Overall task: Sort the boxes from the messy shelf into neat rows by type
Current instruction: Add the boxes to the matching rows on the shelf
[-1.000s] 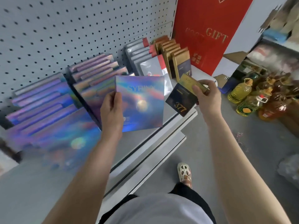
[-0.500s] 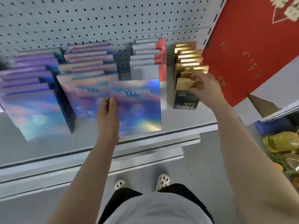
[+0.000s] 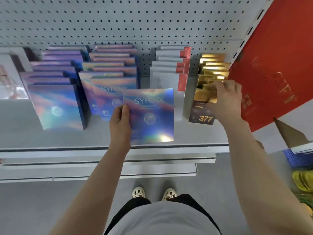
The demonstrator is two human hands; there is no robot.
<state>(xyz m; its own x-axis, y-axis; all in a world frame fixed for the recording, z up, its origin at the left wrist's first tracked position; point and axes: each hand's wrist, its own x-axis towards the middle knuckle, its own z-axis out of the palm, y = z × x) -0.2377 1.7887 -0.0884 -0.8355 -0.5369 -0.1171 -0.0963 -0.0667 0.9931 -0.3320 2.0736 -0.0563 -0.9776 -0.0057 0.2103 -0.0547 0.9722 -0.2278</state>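
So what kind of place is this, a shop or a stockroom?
Probably a shop: a pegboard-backed shelf holds rows of packaged boxes, such as the gold-topped boxes, and a red gift bag stands beside them.

Single head-worn view, looking steeply down and forward from above the shelf (image 3: 67, 139), close in. Wide-angle, with straight edges bowed toward the frame borders. Faces the pegboard (image 3: 135, 19) squarely, box rows running across mid-frame. Both forearms reach in from the bottom edge, left hand (image 3: 120, 122) near centre, right hand (image 3: 226, 99) to the right of it. Own torso and shoes (image 3: 153, 193) directly below on the floor. No second view to overlap with
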